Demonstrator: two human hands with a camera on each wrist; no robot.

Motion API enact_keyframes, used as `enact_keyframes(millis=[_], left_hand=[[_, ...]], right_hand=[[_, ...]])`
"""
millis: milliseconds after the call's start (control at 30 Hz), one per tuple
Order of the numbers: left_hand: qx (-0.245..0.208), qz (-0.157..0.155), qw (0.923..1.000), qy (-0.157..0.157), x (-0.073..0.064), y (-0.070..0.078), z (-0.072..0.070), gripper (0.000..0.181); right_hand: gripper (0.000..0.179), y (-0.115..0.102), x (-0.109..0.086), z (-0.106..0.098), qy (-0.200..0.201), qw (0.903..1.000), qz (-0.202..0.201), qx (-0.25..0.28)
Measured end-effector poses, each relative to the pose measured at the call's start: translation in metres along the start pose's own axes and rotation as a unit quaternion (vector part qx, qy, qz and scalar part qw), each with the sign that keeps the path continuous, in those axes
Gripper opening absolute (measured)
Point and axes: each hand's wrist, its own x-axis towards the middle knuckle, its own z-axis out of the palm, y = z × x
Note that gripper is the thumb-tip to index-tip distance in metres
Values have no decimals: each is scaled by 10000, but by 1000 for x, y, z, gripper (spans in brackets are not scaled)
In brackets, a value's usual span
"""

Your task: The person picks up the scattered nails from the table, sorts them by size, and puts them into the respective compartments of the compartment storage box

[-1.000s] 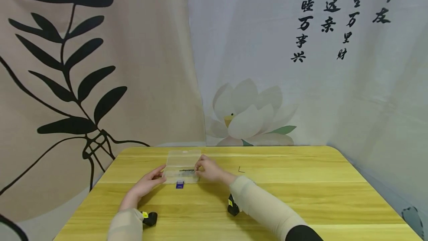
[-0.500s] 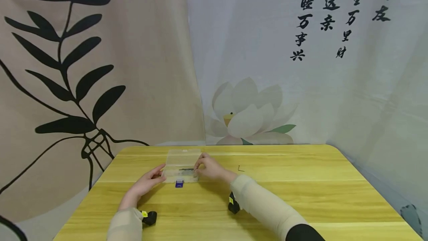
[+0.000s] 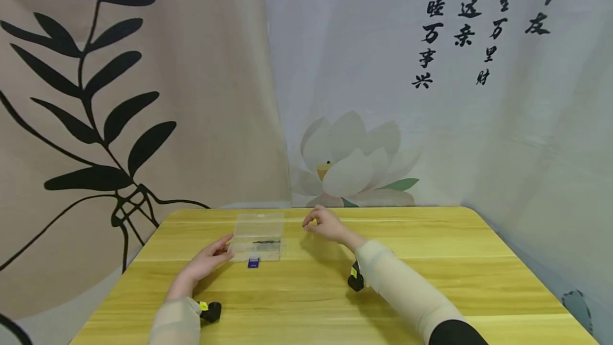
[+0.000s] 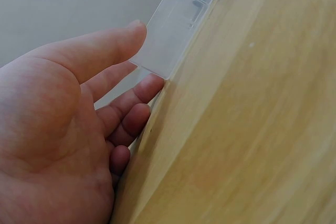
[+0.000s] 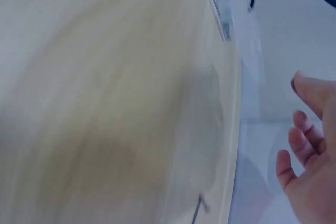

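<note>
A clear plastic box (image 3: pixel 241 256) stands on the wooden table with its lid (image 3: pixel 259 224) swung back and a blue latch (image 3: pixel 254 263) at its front. Several thin dark rods (image 3: pixel 266 241) lie inside. My left hand (image 3: pixel 207 261) holds the box's left end, thumb at the near corner (image 4: pixel 157 51) and fingers behind. To the right of the box, my right hand (image 3: pixel 328 224) is raised over the table, its fingers loosely curled around nothing. A small L-shaped hex key (image 5: pixel 197 209) lies on the table below it; in the head view the right arm hides it.
The wooden table (image 3: pixel 431 270) reaches to a printed cloth backdrop (image 3: pixel 230 121) at its far edge. Black wrist cameras (image 3: pixel 210 312) hang beside both sleeves, close over the tabletop.
My right hand has come out of the box and moved right and up, away from it. The left hand keeps its hold on the box's left end.
</note>
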Motion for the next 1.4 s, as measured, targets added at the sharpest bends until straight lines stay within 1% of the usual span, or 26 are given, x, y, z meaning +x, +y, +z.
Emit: enact_keyframes(millis=[233, 367, 467, 633, 700, 833, 900, 1033, 1300, 1400], left_hand=[[4, -13, 10000, -46, -2, 2, -3, 64], [-19, -16, 10000, -86, -4, 3, -5, 65], [-40, 15, 9999, -97, -5, 3, -6, 65], [-21, -73, 9999, -72, -5, 0, -6, 64], [-16, -127, 9999, -40, -5, -1, -5, 63], [16, -110, 9999, -63, -4, -3, -2, 64], [-5, -88, 9999, -77, -3, -3, -1, 64], [-40, -6, 9999, -95, -3, -1, 0, 64], [21, -73, 9999, -83, -2, 2, 1, 64], [3, 22, 9999, -143, -3, 1, 0, 65]], right_hand=[[9, 25, -17, -29, 174, 9993, 303, 156], [12, 39, -26, -39, 224, 9977, 540, 350], [15, 50, -31, -42, 236, 9958, 780, 424], [17, 65, -40, -41, 143, 9920, 1101, 600], [18, 68, -44, -39, 88, 9897, 1187, 800], [18, 72, -51, -35, 48, 9852, 1350, 1054], [18, 75, -53, -33, 96, 9840, 1387, 1112], [18, 78, -56, -32, 179, 9851, 1352, 1044], [21, 77, -59, -29, -2, 9783, 1542, 1384], [19, 78, -57, -26, -5, 9791, 1525, 1343]])
